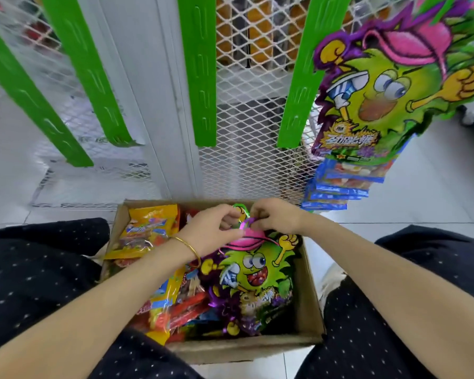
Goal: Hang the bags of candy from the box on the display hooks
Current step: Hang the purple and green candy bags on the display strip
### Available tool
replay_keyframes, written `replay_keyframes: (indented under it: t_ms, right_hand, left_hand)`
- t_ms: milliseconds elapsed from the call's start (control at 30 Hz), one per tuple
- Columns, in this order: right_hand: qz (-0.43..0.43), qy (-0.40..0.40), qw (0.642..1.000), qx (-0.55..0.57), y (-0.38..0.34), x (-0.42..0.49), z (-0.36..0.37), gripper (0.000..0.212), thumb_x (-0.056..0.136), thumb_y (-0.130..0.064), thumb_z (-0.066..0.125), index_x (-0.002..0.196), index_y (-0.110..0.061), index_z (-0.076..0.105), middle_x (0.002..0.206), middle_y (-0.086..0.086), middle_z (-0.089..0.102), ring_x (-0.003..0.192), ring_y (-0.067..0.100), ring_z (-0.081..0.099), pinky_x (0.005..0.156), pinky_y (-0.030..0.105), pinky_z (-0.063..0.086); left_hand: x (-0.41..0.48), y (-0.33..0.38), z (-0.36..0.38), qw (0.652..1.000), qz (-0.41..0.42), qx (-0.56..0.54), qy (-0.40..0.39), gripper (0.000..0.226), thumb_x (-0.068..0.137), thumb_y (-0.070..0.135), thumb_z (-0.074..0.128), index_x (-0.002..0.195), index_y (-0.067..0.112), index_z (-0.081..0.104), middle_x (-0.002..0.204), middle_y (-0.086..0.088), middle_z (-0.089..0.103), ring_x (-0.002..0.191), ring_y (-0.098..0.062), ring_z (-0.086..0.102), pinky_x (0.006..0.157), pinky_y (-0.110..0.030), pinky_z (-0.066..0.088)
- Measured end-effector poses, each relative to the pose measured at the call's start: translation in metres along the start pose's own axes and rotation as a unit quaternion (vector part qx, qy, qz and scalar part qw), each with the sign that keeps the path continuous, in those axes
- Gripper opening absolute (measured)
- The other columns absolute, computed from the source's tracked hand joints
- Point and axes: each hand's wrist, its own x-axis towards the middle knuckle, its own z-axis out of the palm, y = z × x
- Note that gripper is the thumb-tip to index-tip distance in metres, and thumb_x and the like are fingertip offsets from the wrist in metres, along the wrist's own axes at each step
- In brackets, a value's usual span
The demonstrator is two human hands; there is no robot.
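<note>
In the lower centre of the frame, the left hand (214,231) and the right hand (277,218) both pinch the top edge of a green candy bag (255,272), which lies in the cardboard box (308,296). At the upper right, a hanging bag (389,86) of the same kind is beside a green display strip (298,77).

The fingers (231,214) of the left hand (211,231) and right hand (274,217) meet over the far end of the cardboard box (308,291). Below them, the green monster bag (253,274) they pinch and the yellow candy bags (148,228) to their left pack the box full. Just beyond the fingers stands the white mesh panel (252,165). Above them the air is open up to the green display strips (203,77), which hang with gaps between. Up and right of the fingers, a hung monster bag (389,86) and blue-edged packets (340,181) block the way. Knees in dark dotted trousers (39,269) hem the box in on both sides.
</note>
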Motion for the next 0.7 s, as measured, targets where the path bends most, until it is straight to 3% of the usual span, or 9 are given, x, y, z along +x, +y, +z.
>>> replay_keyframes:
  t_ms: [133, 233, 333, 433, 500, 567, 633, 700]
  right_hand:
    - [-0.007, 0.017, 0.994, 0.105, -0.019, -0.028, -0.022, 0.009, 0.087, -0.011, 0.063, 0.091, -0.004, 0.059, 0.063, -0.001, 0.051, 0.054, 0.007, 0.044, 0.050, 0.010, 0.033]
    - [-0.018, 0.061, 0.983, 0.174, -0.031, -0.055, -0.041, 0.010, 0.088, -0.013, 0.062, 0.091, -0.003, 0.062, 0.067, -0.001, 0.058, 0.057, 0.002, 0.051, 0.057, 0.010, 0.040]
    - [-0.046, 0.102, 0.969, 0.221, -0.041, -0.083, -0.069, 0.011, 0.087, -0.013, 0.063, 0.086, -0.002, 0.063, 0.074, 0.002, 0.060, 0.069, 0.009, 0.055, 0.066, 0.021, 0.044]
    - [-0.066, 0.170, 0.966, 0.185, -0.055, -0.113, -0.104, 0.021, 0.087, -0.019, 0.062, 0.082, 0.002, 0.061, 0.072, 0.014, 0.049, 0.069, 0.019, 0.047, 0.065, 0.038, 0.041]
    - [-0.079, 0.233, 0.959, 0.139, -0.063, -0.130, -0.131, 0.023, 0.089, -0.022, 0.061, 0.088, 0.001, 0.064, 0.079, 0.020, 0.051, 0.071, 0.019, 0.048, 0.069, 0.044, 0.045]
    - [-0.091, 0.292, 0.946, 0.106, -0.067, -0.147, -0.159, 0.022, 0.090, -0.021, 0.060, 0.090, 0.000, 0.065, 0.073, 0.016, 0.051, 0.065, 0.011, 0.047, 0.064, 0.037, 0.043]
    - [-0.099, 0.336, 0.933, 0.084, -0.068, -0.161, -0.187, 0.021, 0.090, -0.017, 0.060, 0.090, 0.004, 0.064, 0.062, 0.002, 0.046, 0.054, 0.002, 0.041, 0.056, 0.020, 0.035]
    - [-0.092, 0.376, 0.920, 0.064, -0.061, -0.170, -0.210, 0.020, 0.089, -0.016, 0.061, 0.090, 0.004, 0.064, 0.065, 0.004, 0.053, 0.057, 0.007, 0.049, 0.059, 0.022, 0.039]
  left_hand:
    - [-0.003, 0.018, -0.008, 0.998, 0.002, -0.039, 0.047, 0.015, 0.082, 0.010, 0.065, 0.097, 0.016, 0.064, 0.081, 0.008, 0.057, 0.072, -0.004, 0.052, 0.062, -0.002, 0.039]
    - [-0.004, 0.046, -0.028, 0.996, 0.025, -0.073, 0.047, 0.010, 0.084, 0.004, 0.062, 0.086, 0.014, 0.065, 0.075, 0.008, 0.057, 0.069, -0.002, 0.052, 0.064, -0.006, 0.041]
    - [-0.006, 0.086, -0.050, 0.994, 0.069, -0.067, 0.047, 0.022, 0.086, 0.005, 0.060, 0.076, 0.025, 0.060, 0.078, 0.007, 0.060, 0.075, -0.007, 0.055, 0.070, -0.011, 0.044]
    - [-0.003, 0.137, -0.075, 0.992, 0.110, -0.045, 0.044, 0.025, 0.086, 0.005, 0.060, 0.074, 0.027, 0.059, 0.084, -0.002, 0.063, 0.080, -0.014, 0.058, 0.078, -0.024, 0.049]
    - [0.005, 0.176, -0.090, 0.989, 0.141, -0.014, 0.038, 0.018, 0.086, 0.008, 0.060, 0.080, 0.025, 0.062, 0.089, -0.002, 0.065, 0.081, -0.013, 0.059, 0.078, -0.025, 0.049]
    - [0.017, 0.217, -0.104, 0.983, 0.175, -0.008, 0.054, 0.013, 0.087, 0.011, 0.059, 0.097, 0.019, 0.064, 0.092, 0.004, 0.062, 0.081, -0.005, 0.057, 0.073, -0.013, 0.047]
    - [0.034, 0.257, -0.111, 0.972, 0.207, -0.031, 0.102, 0.024, 0.088, 0.013, 0.058, 0.112, 0.013, 0.060, 0.100, 0.004, 0.060, 0.088, -0.007, 0.057, 0.078, -0.012, 0.047]
    - [0.050, 0.292, -0.114, 0.960, 0.230, -0.041, 0.155, 0.031, 0.089, 0.014, 0.057, 0.120, 0.010, 0.055, 0.107, 0.001, 0.059, 0.094, -0.009, 0.055, 0.082, -0.013, 0.044]
